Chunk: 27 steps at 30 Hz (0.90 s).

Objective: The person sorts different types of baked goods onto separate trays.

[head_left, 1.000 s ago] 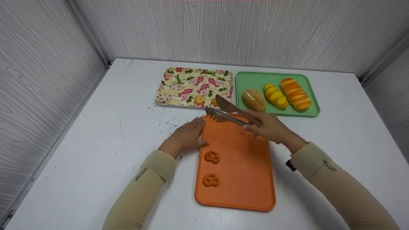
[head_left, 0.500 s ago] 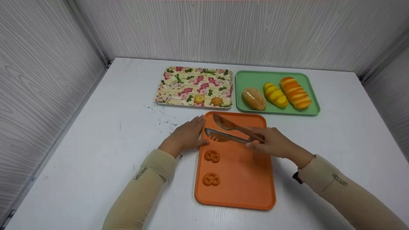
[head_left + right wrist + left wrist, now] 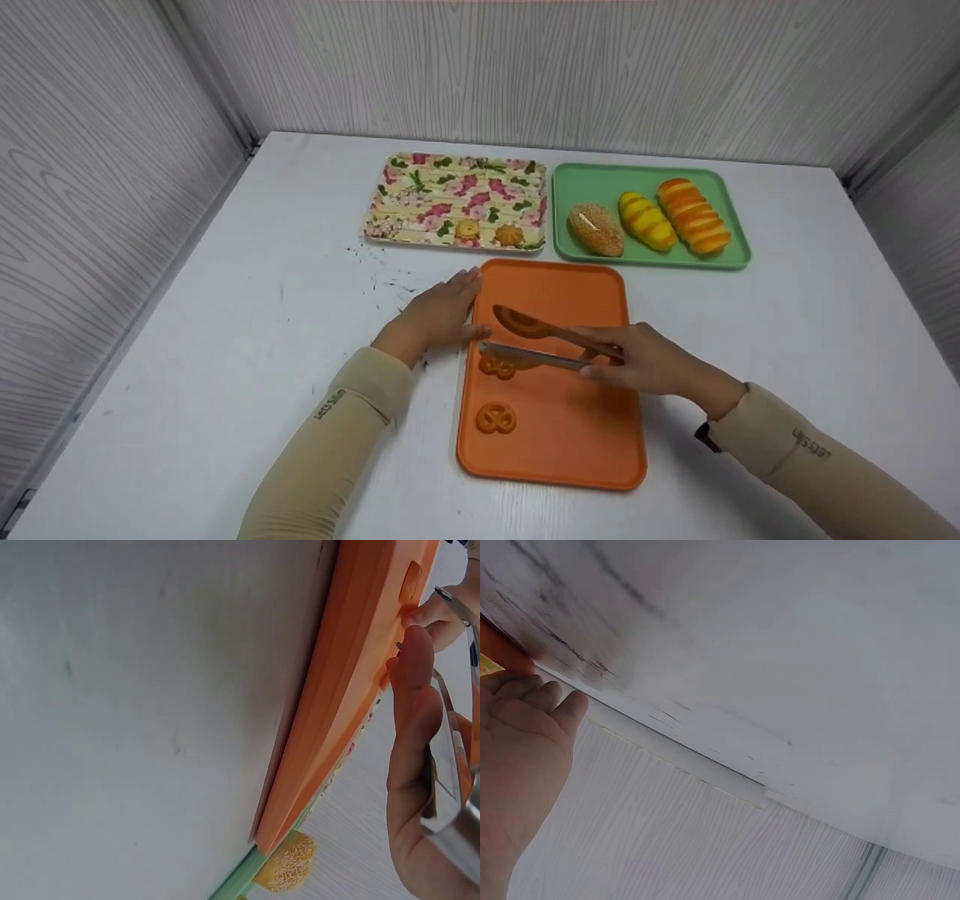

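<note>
In the head view my right hand [image 3: 649,360] grips metal tongs [image 3: 555,356] over the orange tray [image 3: 562,450]. The tongs' arms are spread, pointing left, and nothing is between them. Their nearer arm partly covers one pretzel-shaped cookie [image 3: 491,367]; a second pretzel-shaped cookie [image 3: 496,418] lies closer to the tray's front. My left hand [image 3: 439,319] rests along the tray's left edge, fingers extended, thumb over the rim. The left wrist view shows the left hand [image 3: 525,742] with fingers at the orange edge. Fingers curl around the tongs in the right wrist view, on the right hand [image 3: 416,765].
Behind the orange tray lies a floral tray [image 3: 427,191] with two small cookies [image 3: 509,235] at its front edge. Beside it, a green tray [image 3: 600,180] holds a seeded bun [image 3: 596,229], a yellow bread roll [image 3: 646,221] and an orange striped loaf [image 3: 694,217]. Grey wood-grain panels [image 3: 525,75] enclose the table.
My right hand has drawn the tongs from the floral tray's front edge back toward me, down to the upper pretzel-shaped cookie. The left hand stays at the tray's edge.
</note>
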{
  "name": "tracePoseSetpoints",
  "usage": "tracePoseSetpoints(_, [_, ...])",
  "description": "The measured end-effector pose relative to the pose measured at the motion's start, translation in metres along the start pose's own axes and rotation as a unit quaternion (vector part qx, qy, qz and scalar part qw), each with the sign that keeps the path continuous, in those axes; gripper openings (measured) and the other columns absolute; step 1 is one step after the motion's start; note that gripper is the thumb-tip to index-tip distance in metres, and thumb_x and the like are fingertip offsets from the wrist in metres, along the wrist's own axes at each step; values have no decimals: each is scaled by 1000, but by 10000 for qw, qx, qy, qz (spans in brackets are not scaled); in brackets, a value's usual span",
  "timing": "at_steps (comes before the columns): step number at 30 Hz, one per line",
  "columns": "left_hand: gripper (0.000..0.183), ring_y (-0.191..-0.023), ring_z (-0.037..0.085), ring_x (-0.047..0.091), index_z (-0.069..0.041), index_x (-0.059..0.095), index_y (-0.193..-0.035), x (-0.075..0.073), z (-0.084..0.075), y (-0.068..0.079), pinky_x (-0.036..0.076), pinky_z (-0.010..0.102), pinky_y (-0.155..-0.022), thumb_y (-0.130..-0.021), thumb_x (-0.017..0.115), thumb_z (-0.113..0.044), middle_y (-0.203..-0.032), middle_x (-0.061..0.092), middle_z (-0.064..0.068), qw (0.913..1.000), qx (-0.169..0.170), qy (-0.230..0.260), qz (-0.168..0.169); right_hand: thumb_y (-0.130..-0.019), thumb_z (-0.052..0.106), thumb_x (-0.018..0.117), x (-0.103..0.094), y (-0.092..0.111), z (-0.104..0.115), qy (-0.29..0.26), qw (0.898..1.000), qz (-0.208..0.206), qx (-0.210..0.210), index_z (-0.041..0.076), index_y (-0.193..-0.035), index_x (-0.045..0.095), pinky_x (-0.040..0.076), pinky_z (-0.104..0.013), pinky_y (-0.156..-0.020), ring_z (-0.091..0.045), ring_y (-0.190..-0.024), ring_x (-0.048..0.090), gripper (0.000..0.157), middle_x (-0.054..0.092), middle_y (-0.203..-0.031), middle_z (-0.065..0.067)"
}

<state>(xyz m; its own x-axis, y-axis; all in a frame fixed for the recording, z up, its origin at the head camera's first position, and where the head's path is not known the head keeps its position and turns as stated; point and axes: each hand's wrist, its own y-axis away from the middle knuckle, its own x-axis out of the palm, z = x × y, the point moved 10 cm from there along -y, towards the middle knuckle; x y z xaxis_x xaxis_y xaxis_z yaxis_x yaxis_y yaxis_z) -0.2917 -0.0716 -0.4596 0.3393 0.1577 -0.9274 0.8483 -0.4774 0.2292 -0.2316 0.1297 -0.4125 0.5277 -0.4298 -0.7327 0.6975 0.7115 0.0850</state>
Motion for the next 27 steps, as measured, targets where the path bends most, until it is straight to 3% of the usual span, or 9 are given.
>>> tracePoseSetpoints(7, [86, -144, 19, 4, -9, 7, -154, -1, -1, 1, 13, 39, -115, -94, 50, -53, -159, 3, 4, 10000, 21, 13, 19, -89, 41, 66, 9, 4, 6, 100, 9999, -5, -52, 16, -140, 51, 35, -24, -50, -8, -55, 42, 59, 68, -96, 11])
tracePoseSetpoints(16, [84, -144, 18, 2, -12, 6, -154, 2, 1, -1, 11, 37, -115, -95, 50, -52, -159, 0, 1, 9999, -77, 44, 125, -87, 41, 68, 16, 6, 10, 414, 9989, -205, 52, 17, -139, 53, 37, -23, -53, -6, -59, 45, 59, 68, -89, 15])
tracePoseSetpoints(27, [86, -144, 19, 3, -9, 10, -154, 0, 0, 1, 10, 38, -115, -93, 49, -56, -159, 3, 3, 10000, 3, -19, 26, -87, 38, 69, 19, 6, 15, 746, 9964, -399, 69, 17, -137, 55, 37, -24, -53, -6, -60, 46, 56, 68, -90, 16])
